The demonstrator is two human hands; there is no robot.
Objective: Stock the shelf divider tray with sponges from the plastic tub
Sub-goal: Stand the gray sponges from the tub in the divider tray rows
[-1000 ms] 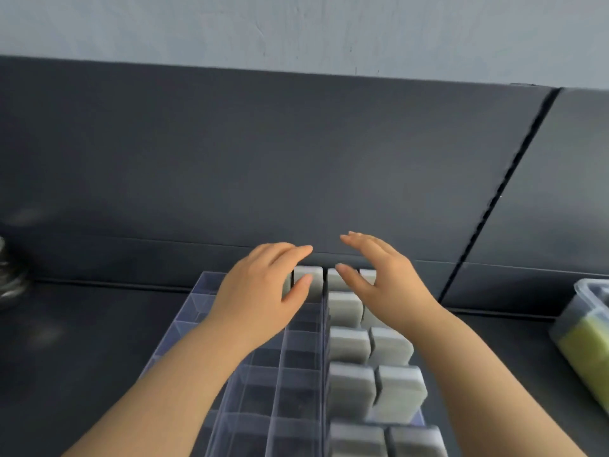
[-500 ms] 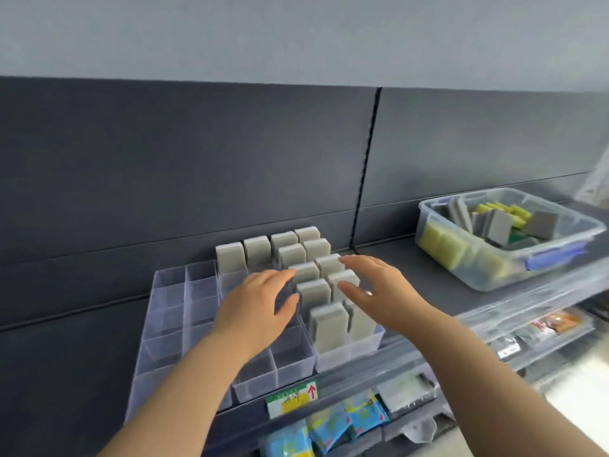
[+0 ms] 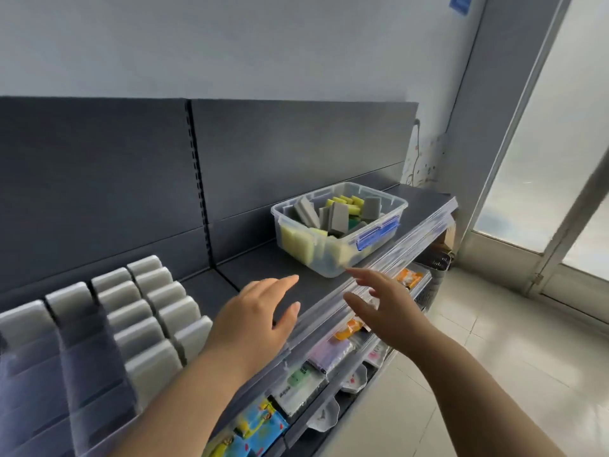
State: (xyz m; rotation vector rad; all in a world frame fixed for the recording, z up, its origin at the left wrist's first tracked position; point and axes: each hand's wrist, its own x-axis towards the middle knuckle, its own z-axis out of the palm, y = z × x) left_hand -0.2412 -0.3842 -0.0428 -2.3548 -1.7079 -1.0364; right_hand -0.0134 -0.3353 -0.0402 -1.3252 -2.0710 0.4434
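Note:
A clear plastic tub [image 3: 379, 245] with a blue latch stands on the dark shelf at centre right, holding several grey and yellow sponges [image 3: 337, 214]. The clear shelf divider tray [image 3: 82, 400] sits at lower left; grey sponges [image 3: 155, 305] stand upright in its right-hand rows and along its back, while the left compartments hold nothing. My left hand [image 3: 255, 316] hovers over the shelf between tray and tub, fingers straight and holding nothing. My right hand [image 3: 387, 305] is spread just below the tub's front corner, also holding nothing.
The shelf's clear front rail [image 3: 362, 288] runs diagonally under my hands. Below it, a lower shelf carries packaged goods [image 3: 263, 427]. The dark back panel [image 3: 296, 150] rises behind the shelf. A tiled floor [image 3: 494, 341] and a glass door lie to the right.
The view has swung right and pulled back. Both hands have left the divider tray and moved right toward the tub, still holding nothing.

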